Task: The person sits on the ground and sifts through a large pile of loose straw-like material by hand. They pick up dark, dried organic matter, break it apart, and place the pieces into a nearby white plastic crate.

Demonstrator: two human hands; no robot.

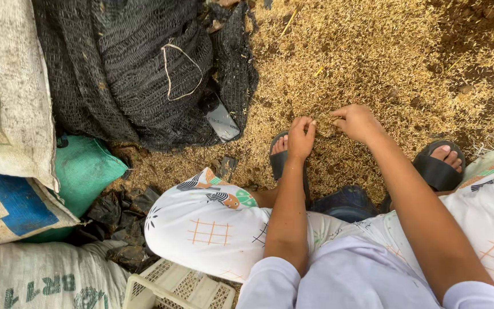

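I squat over ground covered in yellow grain husks (373,51). My left hand (301,137) and my right hand (355,122) meet low over the husks, fingertips close together, pinching at a small tuft of husk or straw (324,120) between them. Both hands have curled fingers; what exactly they pinch is too small to make out. My feet in black sandals, one at left (279,155) and one at right (440,165), rest on the husks just behind the hands. My knees in white patterned cloth (212,229) frame the arms.
A heap of black netting (138,68) tied with string lies at the upper left, with a dark flat phone-like object (223,122) at its edge. White woven sacks (7,86), a green sack (84,169) and a cream plastic crate (178,289) crowd the left side. Bare soil (475,23) shows at the upper right.
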